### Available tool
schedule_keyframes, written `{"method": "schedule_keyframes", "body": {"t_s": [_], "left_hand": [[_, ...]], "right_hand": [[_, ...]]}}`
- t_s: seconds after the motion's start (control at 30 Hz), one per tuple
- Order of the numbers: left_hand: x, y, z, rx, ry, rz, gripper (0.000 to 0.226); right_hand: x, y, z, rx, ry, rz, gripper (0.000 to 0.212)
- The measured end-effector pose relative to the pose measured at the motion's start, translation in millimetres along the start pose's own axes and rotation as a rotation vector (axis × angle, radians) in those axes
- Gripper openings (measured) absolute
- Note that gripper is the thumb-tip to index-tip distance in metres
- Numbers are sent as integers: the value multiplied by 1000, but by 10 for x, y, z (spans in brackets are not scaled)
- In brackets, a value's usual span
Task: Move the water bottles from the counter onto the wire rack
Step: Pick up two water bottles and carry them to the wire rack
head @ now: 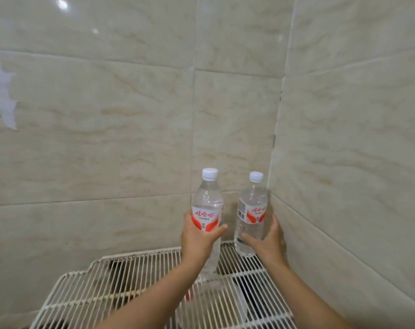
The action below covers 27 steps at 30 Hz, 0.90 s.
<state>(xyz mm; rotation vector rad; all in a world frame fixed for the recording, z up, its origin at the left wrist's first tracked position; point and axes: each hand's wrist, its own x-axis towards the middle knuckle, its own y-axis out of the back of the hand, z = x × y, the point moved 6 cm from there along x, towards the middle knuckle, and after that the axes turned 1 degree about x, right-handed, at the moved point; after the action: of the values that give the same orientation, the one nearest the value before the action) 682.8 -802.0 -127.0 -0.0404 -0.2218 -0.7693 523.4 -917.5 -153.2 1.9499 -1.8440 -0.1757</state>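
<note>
Two clear water bottles with white caps and red-and-white labels stand upright at the back right corner of a white wire rack [121, 288]. My left hand [197, 238] is wrapped around the middle of the left bottle [207, 205], whose base reaches the rack wires. My right hand [268, 241] grips the lower half of the right bottle [251, 210], which stands close to the wall corner with its base at the rack's rear edge. Both forearms reach in from the bottom of the view.
Beige marbled tile walls meet in a corner just behind and to the right of the bottles. A torn white paper scrap [2, 91] sticks to the left wall. Dark shapes show through the rack wires below.
</note>
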Motion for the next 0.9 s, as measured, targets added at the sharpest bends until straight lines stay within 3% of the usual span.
{"method": "schedule_keyframes", "body": {"t_s": [0.17,0.37,0.53,0.63,0.7,0.8,0.9], "left_hand": [[213,-520,-150,6,-40,31,67],[374,-692,-304,-34,29,154,74],[325,-719,-391,134,39,-11,87],[238,-355,-433,313,76,-56,99],[51,136,-399,422,65,50,94],[50,553,-310,549,18,65,73],[-177,1132,-133,710,5,144,53]], "right_hand": [[-330,315,29,190,27,-121,85],[-514,539,-11,177,87,-183,76],[-497,453,-44,130,78,-156,68],[-503,347,-111,58,155,-122,59],[-638,194,-259,-31,248,-209,55],[-668,-79,-433,-176,407,-278,48],[-936,-566,-604,-322,541,-524,50]]}}
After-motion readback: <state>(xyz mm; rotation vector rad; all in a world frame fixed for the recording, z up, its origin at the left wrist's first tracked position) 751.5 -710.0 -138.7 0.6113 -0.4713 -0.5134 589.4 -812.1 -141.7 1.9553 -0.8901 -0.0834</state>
